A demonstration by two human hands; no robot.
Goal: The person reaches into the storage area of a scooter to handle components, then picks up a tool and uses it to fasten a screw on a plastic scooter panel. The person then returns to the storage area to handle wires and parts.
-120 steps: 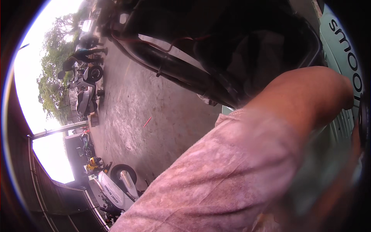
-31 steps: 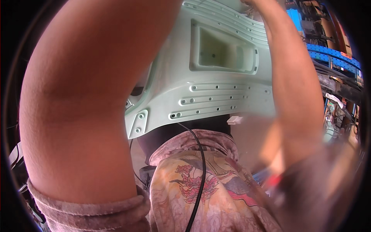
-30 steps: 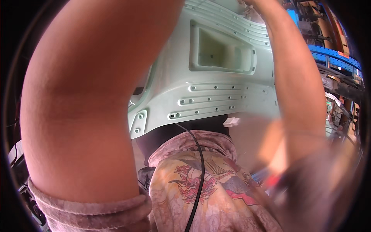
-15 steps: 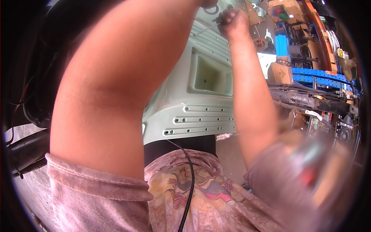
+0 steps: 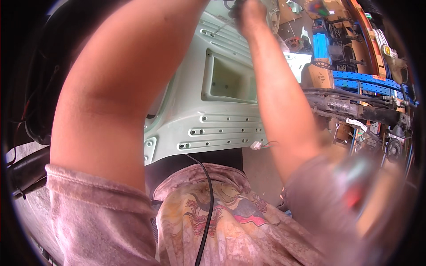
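A mint-green molded panel [image 5: 186,106], with slotted ribs, holes and a recessed compartment [image 5: 228,77], spans the middle above my lap. My left arm rises past its left side to the top edge, where my left hand is out of sight. My right hand [image 5: 250,15] is at the panel's top, blurred, its dark fingers curled around something I cannot make out, near a thin rod [image 5: 220,29]. A black cable [image 5: 208,199] hangs from under the panel over my shirt, and a small white connector [image 5: 256,145] dangles by the lower right edge.
Dark vehicle parts and a black tube [image 5: 29,166] are at left. At right stand blue perforated shelving beams [image 5: 364,82], cardboard boxes [image 5: 321,75], a long black metal assembly [image 5: 359,110] and assorted hanging parts. Grey floor [image 5: 262,173] shows below the panel.
The view has swung from an outdoor-facing yard with scooters to the panel and shelving. In the last second my right hand has moved up and left along the panel's top.
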